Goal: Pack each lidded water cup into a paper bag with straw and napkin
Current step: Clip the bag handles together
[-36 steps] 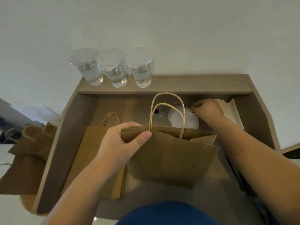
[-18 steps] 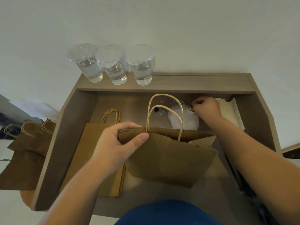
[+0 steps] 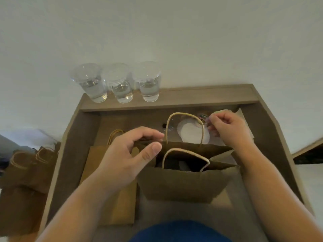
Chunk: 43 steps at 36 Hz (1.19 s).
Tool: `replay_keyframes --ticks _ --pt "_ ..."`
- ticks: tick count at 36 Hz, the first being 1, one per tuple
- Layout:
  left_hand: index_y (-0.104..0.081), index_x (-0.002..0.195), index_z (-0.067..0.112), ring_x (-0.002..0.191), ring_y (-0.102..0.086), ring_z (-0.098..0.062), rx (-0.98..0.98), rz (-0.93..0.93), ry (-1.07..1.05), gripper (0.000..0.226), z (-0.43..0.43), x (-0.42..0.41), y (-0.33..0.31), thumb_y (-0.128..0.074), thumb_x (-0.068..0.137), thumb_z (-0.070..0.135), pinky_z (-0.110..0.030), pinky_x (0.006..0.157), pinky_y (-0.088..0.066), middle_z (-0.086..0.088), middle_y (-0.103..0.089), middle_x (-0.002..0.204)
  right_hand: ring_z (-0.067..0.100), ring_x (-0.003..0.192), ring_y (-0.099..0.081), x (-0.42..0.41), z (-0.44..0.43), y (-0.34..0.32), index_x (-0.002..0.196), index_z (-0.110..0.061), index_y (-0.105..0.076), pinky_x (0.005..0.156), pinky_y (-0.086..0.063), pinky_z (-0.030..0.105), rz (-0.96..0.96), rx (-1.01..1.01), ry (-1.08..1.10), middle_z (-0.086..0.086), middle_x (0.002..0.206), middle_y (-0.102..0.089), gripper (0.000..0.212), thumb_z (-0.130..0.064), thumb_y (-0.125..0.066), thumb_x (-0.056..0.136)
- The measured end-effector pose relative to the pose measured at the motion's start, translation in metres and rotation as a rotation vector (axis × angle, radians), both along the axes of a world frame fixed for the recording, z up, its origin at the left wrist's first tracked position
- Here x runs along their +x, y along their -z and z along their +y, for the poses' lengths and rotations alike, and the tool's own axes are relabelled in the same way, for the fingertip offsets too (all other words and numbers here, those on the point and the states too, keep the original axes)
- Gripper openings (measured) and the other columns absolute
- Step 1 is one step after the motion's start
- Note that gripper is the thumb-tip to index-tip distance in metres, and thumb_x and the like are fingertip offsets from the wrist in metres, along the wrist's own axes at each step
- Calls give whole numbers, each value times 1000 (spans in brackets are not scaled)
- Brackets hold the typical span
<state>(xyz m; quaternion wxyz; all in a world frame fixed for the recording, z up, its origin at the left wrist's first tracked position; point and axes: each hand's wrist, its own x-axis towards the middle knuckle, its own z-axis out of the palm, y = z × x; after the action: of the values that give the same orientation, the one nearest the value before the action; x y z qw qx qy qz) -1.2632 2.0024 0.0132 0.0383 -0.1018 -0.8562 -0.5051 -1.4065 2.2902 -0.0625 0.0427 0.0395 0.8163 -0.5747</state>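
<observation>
A brown paper bag (image 3: 183, 186) stands open in the wooden tray (image 3: 73, 154), its two twine handles apart. My left hand (image 3: 129, 156) holds the bag's left rim between thumb and fingers. Beyond the bag's far right corner, my right hand (image 3: 229, 130) is curled and pinches a thin pale straw (image 3: 218, 112) beside a cluster of coloured straws (image 3: 202, 117). Three lidded water cups (image 3: 120, 84) stand in a row on the back ledge. White napkins (image 3: 244, 119) lie behind my right hand. The bag's inside is dark; I cannot tell its contents.
A flat folded paper bag (image 3: 113, 189) lies left of the open one, under my left forearm. Round white discs (image 3: 192, 133) sit behind the bag. More paper bags (image 3: 26, 172) stand outside the tray at the left. A pale wall rises behind the ledge.
The bag's mouth has opened wide and its near handle has dropped toward me. My left hand's grip has loosened. My right hand has lifted slightly from the straws, still pinched.
</observation>
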Motion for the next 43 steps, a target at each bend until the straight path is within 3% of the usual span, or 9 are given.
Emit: replay_keyframes --ticks 6,11,14,19,25,31,36,39,43 --pt "-67 120 45 97 -68 -12 -23 269 -114 24 10 -19 -31 -70 98 36 -12 80 -50 15 -70 100 21 80 -74 80 -19 -95 107 -29 -82 71 -61 27 212 -266 -151 6 96 -82 24 -48 -77 93" --pt "-73 104 41 83 -70 -17 101 271 7 14 28 -22 -59 -74 92 48 -25 69 -58 12 -73 91 20 73 -73 115 -41 -136 107 -26 -82 68 -60 26 362 -330 -182 6 91 -81 36 -56 -81 88" --pt "-77 99 36 78 -72 -21 170 268 54 10 32 -18 -64 -77 92 43 -44 68 -60 7 -77 88 14 72 -74 131 -54 -139 105 -31 -81 67 -58 21 441 -272 -125 0 86 -80 24 -50 -79 91" --pt "-80 97 32 76 -72 -29 243 236 105 7 29 -10 -64 -77 92 37 -56 67 -58 1 -79 86 13 73 -72 145 -61 -142 102 -26 -80 67 -58 23 384 -288 -124 1 84 -78 15 -38 -77 94" --pt "-76 93 36 71 -70 -10 240 159 153 15 27 -3 -69 -67 93 47 -30 68 -55 10 -76 80 10 70 -69 156 -64 -147 100 -16 -77 69 -58 22 396 -233 -136 1 80 -75 17 -30 -73 91" --pt "-77 91 33 69 -68 -23 172 101 151 25 26 1 -72 -67 90 56 -50 69 -61 1 -74 75 18 100 -76 164 -66 -149 114 -32 -79 85 -65 36 478 -52 -169 -10 102 -80 26 -14 -77 95" --pt "-77 88 37 67 -68 -16 138 104 115 25 32 3 -72 -69 88 61 -42 67 -59 4 -75 75 15 85 -74 164 -58 -149 110 -48 -77 76 -63 32 515 126 -171 -17 97 -78 21 -32 -77 96" --pt "-72 103 46 84 -70 -7 -4 131 82 42 24 6 -72 -65 79 80 -28 68 -57 18 -75 93 16 81 -74 155 -47 -144 103 -44 -79 74 -64 27 495 73 -127 -11 92 -79 17 -29 -79 94" --pt "-38 145 62 128 -48 15 -252 4 94 109 -16 14 -68 -78 47 93 -20 100 -44 40 -52 137 9 77 -74 127 -24 -128 93 -38 -79 68 -58 15 429 55 60 -11 86 -78 15 -23 -83 93"
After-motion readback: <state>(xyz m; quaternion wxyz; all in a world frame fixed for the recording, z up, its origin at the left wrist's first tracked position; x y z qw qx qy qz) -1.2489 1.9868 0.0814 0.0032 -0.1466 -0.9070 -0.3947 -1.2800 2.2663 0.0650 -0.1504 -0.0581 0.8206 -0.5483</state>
